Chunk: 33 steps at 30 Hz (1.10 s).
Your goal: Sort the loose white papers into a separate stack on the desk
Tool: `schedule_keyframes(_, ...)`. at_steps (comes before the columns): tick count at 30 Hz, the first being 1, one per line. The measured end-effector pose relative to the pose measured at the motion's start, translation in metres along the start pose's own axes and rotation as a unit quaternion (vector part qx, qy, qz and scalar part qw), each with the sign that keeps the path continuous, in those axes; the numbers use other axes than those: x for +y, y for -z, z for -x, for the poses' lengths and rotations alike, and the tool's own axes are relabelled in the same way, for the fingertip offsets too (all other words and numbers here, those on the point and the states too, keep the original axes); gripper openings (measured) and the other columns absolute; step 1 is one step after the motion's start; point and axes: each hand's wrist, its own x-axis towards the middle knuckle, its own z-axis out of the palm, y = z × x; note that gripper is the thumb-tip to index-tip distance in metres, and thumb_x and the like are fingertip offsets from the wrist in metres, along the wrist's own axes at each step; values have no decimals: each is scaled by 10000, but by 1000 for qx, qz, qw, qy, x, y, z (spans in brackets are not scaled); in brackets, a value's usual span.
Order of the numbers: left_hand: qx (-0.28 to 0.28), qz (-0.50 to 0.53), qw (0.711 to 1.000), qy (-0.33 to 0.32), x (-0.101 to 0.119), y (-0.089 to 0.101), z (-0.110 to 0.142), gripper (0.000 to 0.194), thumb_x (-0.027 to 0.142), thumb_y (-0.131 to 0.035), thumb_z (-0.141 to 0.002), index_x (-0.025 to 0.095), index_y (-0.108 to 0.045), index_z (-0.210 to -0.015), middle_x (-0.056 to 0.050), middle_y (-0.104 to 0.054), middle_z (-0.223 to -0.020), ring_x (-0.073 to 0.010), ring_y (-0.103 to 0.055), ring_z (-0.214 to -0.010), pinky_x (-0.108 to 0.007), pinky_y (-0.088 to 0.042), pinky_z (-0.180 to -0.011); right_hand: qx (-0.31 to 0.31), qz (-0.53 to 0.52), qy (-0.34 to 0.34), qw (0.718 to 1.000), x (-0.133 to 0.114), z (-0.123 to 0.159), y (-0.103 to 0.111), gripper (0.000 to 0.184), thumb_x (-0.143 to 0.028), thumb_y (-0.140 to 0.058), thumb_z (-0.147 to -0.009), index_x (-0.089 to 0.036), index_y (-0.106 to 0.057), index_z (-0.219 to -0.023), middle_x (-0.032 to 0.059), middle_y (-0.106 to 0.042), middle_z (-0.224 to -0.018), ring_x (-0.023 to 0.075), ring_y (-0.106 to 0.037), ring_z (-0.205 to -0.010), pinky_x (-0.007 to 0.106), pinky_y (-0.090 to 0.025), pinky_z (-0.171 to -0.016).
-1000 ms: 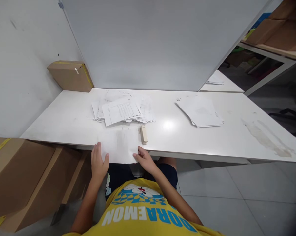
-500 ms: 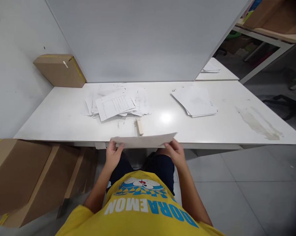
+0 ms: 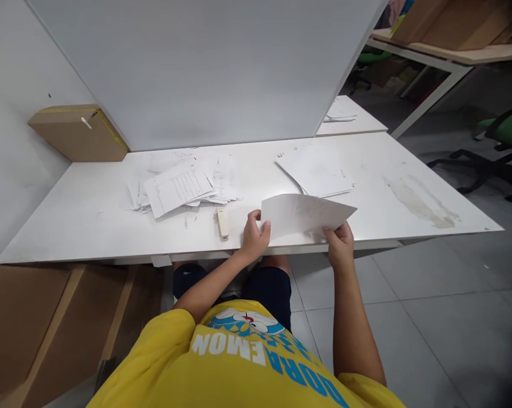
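Observation:
A white sheet of paper (image 3: pixel 302 218) is held up, curved, above the front edge of the desk. My left hand (image 3: pixel 256 235) is closed on its left edge, thumb toward me. At the lower right corner, my right hand (image 3: pixel 339 242) pinches the same paper. Whether it is one sheet or more, I cannot tell. Left of my left hand, a cream stapler (image 3: pixel 222 224) lies on the desk. Behind the held paper sits a fairly neat paper stack (image 3: pixel 319 170), partly covered by it. A messy pile of printed sheets (image 3: pixel 179 190) spreads further left.
The white desk (image 3: pixel 89 215) meets a grey-white panel (image 3: pixel 213 73) at the back. A cardboard box (image 3: pixel 79 133) stands in the back left corner. More cardboard boxes (image 3: pixel 21 317) are below the desk on the left. A green office chair (image 3: pixel 506 130) is at far right.
Both hands have carried the paper from the desk's left front to the right, lifting it toward the neat stack. The stapler and the piles stay on the desk while the view shifts.

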Motion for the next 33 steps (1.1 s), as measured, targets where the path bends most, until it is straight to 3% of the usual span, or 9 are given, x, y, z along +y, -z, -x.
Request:
schedule_keyframes(3, -7, 28, 1000, 6, 2, 0, 1, 303, 407, -513, -944, 196, -415, -1138, -104, -557, -1070, -224, -574, -1028, -403, -474, -926, -24, 1, -3, 1000, -9, -2, 3, 366, -404, -722, -671, -212, -609, -961, 42, -673, -958, 204, -613, -934, 332, -474, -860)
schedule_keyframes(6, 6, 60, 998, 22, 19, 14, 10, 305, 358, -538, -936, 205, -410, -1167, -97, -569, -1093, -203, -586, -1055, -357, -485, -924, -95, 29, -62, 993, -25, 5, 13, 359, -437, -722, -720, -221, -652, -999, 50, -703, -947, 220, -641, -903, 335, -507, -803)
schedule_keyframes(9, 7, 67, 995, 67, 35, 42, 34, 445, 288, -567, -912, 229, -357, -1300, -63, -588, -1039, -152, -620, -885, -279, -508, -777, -195, 51, -143, 969, -38, 28, 21, 422, -459, -740, -743, -231, -668, -1090, 73, -729, -990, 240, -667, -894, 354, -541, -770)
schedule_keyframes(11, 28, 41, 992, 112, 35, 66, 55, 537, 259, -573, -894, 244, -319, -1367, -35, -573, -994, -103, -586, -704, -227, -474, -636, -230, 43, -184, 955, -41, 51, 18, 454, -472, -758, -737, -233, -672, -1113, 82, -738, -1014, 243, -678, -888, 361, -555, -768)
schedule_keyframes(14, 58, -17, 980, 188, 25, 99, 82, 506, 229, -564, -872, 223, -368, -1338, -10, -554, -942, -72, -552, -603, -204, -439, -570, -242, 17, -231, 942, -36, 84, 3, 494, -488, -776, -714, -233, -675, -1125, 81, -743, -1024, 241, -690, -877, 371, -565, -768)
schedule_keyframes(17, 31, -82, 972, 219, 12, 118, 94, 438, 201, -554, -860, 192, -434, -1281, 3, -560, -909, -52, -522, -552, -197, -432, -567, -239, 7, -264, 935, -29, 101, -11, 566, -479, -798, -685, -229, -658, -1173, 85, -743, -1037, 249, -693, -894, 385, -569, -776)
schedule_keyframes(26, 11, -166, 971, 173, 7, 122, 93, 465, 237, -541, -891, 193, -435, -1341, -6, -607, -880, -75, -534, -565, -204, -430, -574, -203, 30, -264, 942, -31, 89, -14, 632, -471, -801, -670, -230, -647, -1233, 85, -754, -964, 263, -702, -837, 401, -583, -708)
schedule_keyframes(30, 23, -287, 953, 95, 9, 125, 90, 364, 265, -516, -915, 188, -527, -1271, -13, -609, -848, -112, -535, -597, -246, -448, -612, -185, 30, -260, 947, -30, 86, -7, 639, -462, -810, -652, -216, -656, -1222, 83, -756, -925, 251, -701, -782, 371, -574, -642)
schedule_keyframes(33, 9, -351, 936, 21, 9, 125, 83, 312, 252, -495, -925, 177, -581, -1216, -58, -626, -917, -172, -591, -745, -297, -487, -708, -166, 30, -276, 946, -30, 86, -4, 680, -443, -830, -632, -205, -647, -1243, 77, -756, -906, 235, -697, -752, 348, -567, -619)
